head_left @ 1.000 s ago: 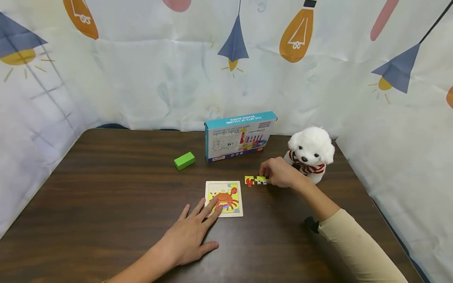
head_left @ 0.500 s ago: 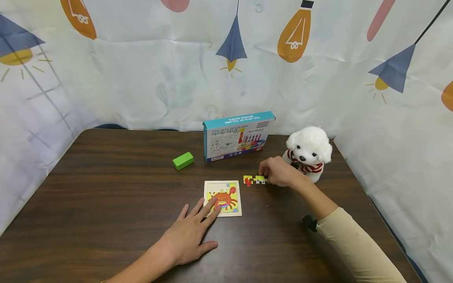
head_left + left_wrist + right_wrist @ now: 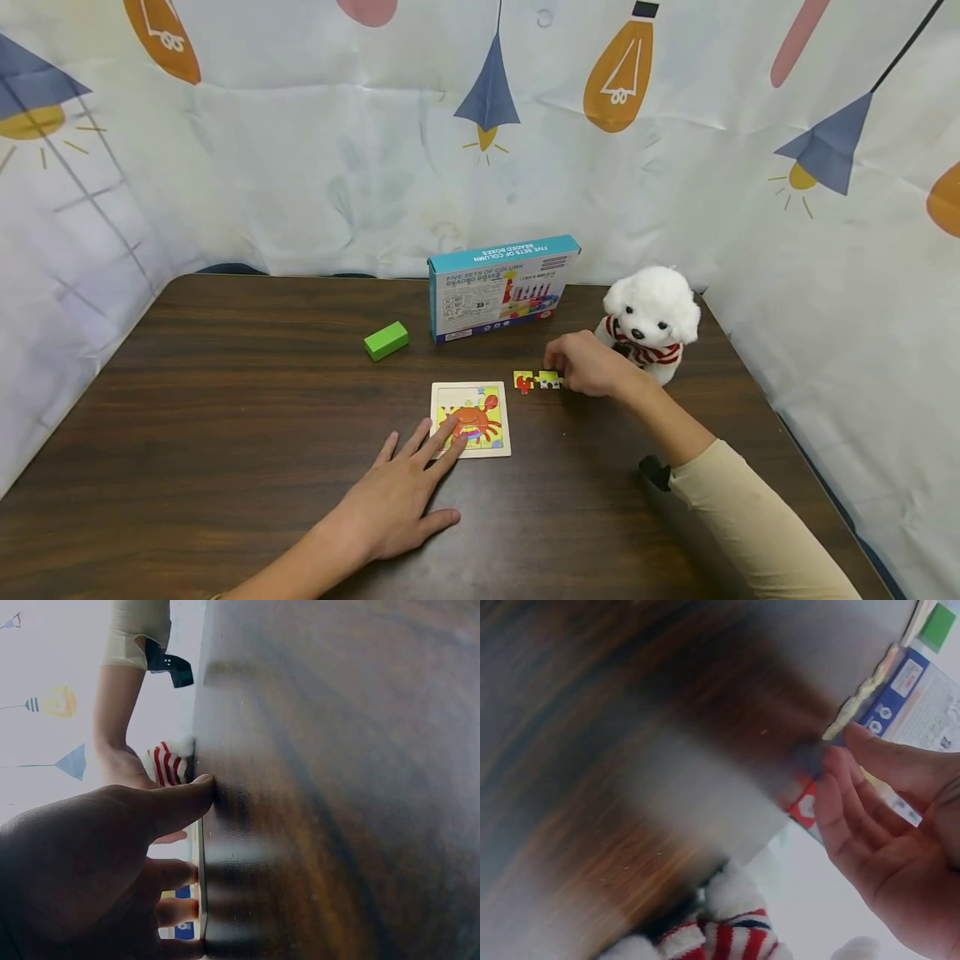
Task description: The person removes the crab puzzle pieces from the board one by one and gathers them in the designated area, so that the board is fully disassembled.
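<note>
My left hand [image 3: 401, 500] lies with fingers spread, two fingertips resting on the lower left of a square wooden puzzle board [image 3: 506, 417]. A red crab on yellow covers most of the board; its upper left part looks paler. My right hand [image 3: 592, 364] is beyond the board's upper right corner, fingers curled and thumb against fingertips. It pinches the right end of a yellow puzzle piece [image 3: 549, 379] with black-and-white marks. Left of that lies a red-and-yellow puzzle piece [image 3: 522, 382]. The right wrist view shows thumb and fingertips [image 3: 857, 733] meeting at the piece's edge; the exact grip is partly hidden.
Behind the pieces a blue-topped bead-toy box [image 3: 502, 292] stands upright. A green block [image 3: 386, 341] lies to its left. Close beside my right hand sits a white plush dog [image 3: 652, 312] in a striped scarf. The dark wooden table [image 3: 225, 417] meets a printed curtain at its back.
The whole head view shifts slightly left. Both hands keep their places, left on the board and right at the puzzle piece, with no clear movement of the pieces.
</note>
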Demonstrator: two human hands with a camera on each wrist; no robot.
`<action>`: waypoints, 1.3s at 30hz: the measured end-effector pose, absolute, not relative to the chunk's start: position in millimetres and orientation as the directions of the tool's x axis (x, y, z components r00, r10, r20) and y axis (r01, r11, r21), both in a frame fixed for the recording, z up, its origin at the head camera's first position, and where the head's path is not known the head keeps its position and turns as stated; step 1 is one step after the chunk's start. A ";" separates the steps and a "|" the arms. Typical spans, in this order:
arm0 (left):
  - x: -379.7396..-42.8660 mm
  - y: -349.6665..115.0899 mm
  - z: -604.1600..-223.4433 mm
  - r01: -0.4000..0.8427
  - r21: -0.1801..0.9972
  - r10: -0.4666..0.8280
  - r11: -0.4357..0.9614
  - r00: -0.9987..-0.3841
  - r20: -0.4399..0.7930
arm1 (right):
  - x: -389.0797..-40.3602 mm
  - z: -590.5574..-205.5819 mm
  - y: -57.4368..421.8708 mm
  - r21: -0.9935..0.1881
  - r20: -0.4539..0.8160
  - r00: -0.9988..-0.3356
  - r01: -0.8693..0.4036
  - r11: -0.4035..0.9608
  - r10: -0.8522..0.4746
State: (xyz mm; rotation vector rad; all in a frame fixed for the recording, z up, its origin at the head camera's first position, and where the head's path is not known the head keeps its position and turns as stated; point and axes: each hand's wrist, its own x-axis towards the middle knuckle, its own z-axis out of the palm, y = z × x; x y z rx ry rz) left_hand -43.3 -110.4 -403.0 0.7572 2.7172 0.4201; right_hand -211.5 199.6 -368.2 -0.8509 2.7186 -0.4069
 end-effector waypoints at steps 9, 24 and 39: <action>-42.8 -110.3 -402.7 0.455 0.361 0.539 0.814 -0.823 -0.179 | -201.5 -360.4 182.0 -0.346 -0.154 -0.799 -0.507 0.790 -0.581; -44.0 -110.0 -402.2 0.451 0.356 0.536 0.819 -0.822 -0.191 | -182.0 -366.2 144.8 -0.433 -0.159 -0.781 -0.495 0.753 -0.604; -44.9 -109.8 -401.4 0.452 0.346 0.536 0.822 -0.819 -0.205 | -174.5 -377.8 123.1 -0.434 -0.213 -0.793 -0.447 0.782 -0.571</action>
